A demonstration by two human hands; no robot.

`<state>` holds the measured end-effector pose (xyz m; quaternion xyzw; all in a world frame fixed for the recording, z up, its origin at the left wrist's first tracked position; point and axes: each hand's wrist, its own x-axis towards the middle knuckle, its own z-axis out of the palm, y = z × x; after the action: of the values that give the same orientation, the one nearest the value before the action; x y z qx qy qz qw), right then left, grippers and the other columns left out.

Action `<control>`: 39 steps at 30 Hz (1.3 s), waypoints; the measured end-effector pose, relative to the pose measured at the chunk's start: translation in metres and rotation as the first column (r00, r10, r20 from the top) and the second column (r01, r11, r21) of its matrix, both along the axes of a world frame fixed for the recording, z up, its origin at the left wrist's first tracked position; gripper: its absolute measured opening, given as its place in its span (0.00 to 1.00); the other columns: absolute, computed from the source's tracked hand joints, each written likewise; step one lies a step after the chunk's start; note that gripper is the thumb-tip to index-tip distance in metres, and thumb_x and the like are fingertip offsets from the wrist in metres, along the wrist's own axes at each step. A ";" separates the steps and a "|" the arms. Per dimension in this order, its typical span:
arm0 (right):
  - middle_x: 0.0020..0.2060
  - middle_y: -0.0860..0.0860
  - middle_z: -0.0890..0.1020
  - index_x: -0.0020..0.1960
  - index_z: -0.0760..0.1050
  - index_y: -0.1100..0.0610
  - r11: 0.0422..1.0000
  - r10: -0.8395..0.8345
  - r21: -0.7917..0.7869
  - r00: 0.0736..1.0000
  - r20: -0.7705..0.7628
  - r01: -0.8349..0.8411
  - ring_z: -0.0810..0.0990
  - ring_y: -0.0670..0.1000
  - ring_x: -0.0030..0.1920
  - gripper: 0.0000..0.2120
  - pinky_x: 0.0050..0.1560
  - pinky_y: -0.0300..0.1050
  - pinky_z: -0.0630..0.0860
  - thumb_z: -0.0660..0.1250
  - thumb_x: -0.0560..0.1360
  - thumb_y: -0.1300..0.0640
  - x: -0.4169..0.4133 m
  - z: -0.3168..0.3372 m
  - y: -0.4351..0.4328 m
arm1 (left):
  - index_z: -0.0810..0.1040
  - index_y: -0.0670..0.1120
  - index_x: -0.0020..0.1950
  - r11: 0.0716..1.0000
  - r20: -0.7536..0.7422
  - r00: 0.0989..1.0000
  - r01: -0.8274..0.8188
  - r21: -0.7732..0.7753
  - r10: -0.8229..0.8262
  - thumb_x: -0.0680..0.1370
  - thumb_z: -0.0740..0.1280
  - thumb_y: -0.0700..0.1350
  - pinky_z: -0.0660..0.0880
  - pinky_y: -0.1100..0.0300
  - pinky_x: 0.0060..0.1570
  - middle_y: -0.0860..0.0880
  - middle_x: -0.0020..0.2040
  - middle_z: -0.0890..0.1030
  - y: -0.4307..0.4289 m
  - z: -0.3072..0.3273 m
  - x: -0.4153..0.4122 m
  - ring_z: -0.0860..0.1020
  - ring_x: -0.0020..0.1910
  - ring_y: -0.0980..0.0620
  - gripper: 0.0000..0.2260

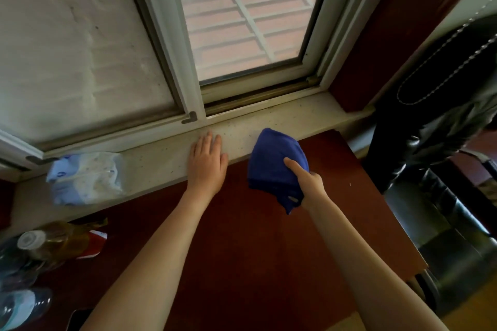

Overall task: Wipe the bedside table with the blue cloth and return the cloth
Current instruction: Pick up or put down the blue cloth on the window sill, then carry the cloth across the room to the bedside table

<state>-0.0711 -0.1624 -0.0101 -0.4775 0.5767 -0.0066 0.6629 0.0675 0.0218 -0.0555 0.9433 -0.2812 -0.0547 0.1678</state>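
Note:
My right hand [309, 183] grips the blue cloth [274, 164], bunched up and held over the far edge of the dark red bedside table [242, 250], where the table meets the pale window sill [161, 158]. The cloth's top reaches over the sill. My left hand [207, 161] lies flat with fingers apart on the sill's front edge, just left of the cloth, holding nothing.
A pack of wet wipes [86, 177] lies on the sill at the left. Plastic bottles [40, 247] crowd the table's left side. A black leather chair [430, 169] stands to the right. The window frame [193, 88] rises behind the sill.

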 end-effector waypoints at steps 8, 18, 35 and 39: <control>0.46 0.55 0.84 0.57 0.75 0.56 0.983 0.015 -0.183 0.985 0.171 0.016 0.84 0.52 0.40 0.18 0.33 0.44 0.78 0.74 0.73 0.50 -0.133 0.051 -0.016 | 0.74 0.41 0.67 0.953 0.009 0.986 0.162 -0.254 -0.165 0.82 0.59 0.47 0.72 0.52 0.63 0.43 0.62 0.80 -0.019 0.055 -0.117 0.76 0.63 0.45 0.16; 0.43 0.52 0.84 0.57 0.74 0.54 0.941 -0.246 -0.216 0.964 0.097 0.262 0.85 0.50 0.36 0.15 0.29 0.38 0.78 0.73 0.74 0.52 -0.423 0.026 0.010 | 0.70 0.47 0.73 0.836 -0.320 0.773 0.516 -0.186 -0.548 0.83 0.56 0.53 0.62 0.66 0.65 0.51 0.70 0.75 -0.041 0.013 -0.364 0.69 0.71 0.54 0.20; 0.44 0.58 0.86 0.54 0.79 0.57 0.295 -0.930 -0.146 0.319 0.184 0.944 0.86 0.60 0.43 0.10 0.37 0.48 0.80 0.73 0.75 0.56 -0.771 -0.014 0.040 | 0.73 0.48 0.70 0.278 -0.367 0.211 0.950 -0.141 -0.906 0.82 0.59 0.52 0.69 0.61 0.63 0.51 0.65 0.78 -0.253 0.018 -0.656 0.74 0.66 0.54 0.18; 0.44 0.58 0.86 0.54 0.80 0.58 0.194 -0.968 -0.125 0.210 0.134 0.973 0.86 0.61 0.44 0.11 0.47 0.57 0.82 0.74 0.73 0.55 -0.812 -0.044 0.016 | 0.75 0.48 0.68 0.259 -0.391 0.191 0.957 -0.129 -0.900 0.82 0.59 0.53 0.73 0.60 0.59 0.51 0.61 0.79 -0.310 0.002 -0.696 0.76 0.61 0.55 0.17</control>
<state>-0.8829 -0.1468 -0.0540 -0.0669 0.7366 -0.4801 0.4717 -0.6286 -0.2883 -0.0539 0.5559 -0.7491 -0.3504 0.0841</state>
